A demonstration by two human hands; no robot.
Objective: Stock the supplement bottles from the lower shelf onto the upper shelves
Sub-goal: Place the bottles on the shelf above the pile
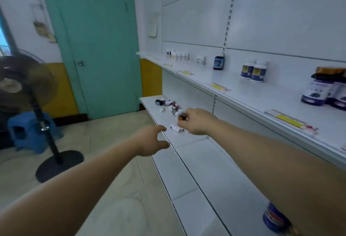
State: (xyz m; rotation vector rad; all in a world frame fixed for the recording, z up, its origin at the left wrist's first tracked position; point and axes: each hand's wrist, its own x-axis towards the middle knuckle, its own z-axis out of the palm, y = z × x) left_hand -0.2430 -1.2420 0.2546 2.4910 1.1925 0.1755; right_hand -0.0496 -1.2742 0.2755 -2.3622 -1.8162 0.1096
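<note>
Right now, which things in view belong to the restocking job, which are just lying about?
Job: small bottles scattered on the lower shelf; dark bottle gripped by the right hand; left hand, holding nothing; blue bottle near the camera; upper shelf.
Lying about: standing fan; blue stool; teal door; note on the wall.

White lower shelf (206, 170) with small bottles (173, 107) scattered at its far end; upper shelf (243, 93) with upright bottles (253, 71)
</note>
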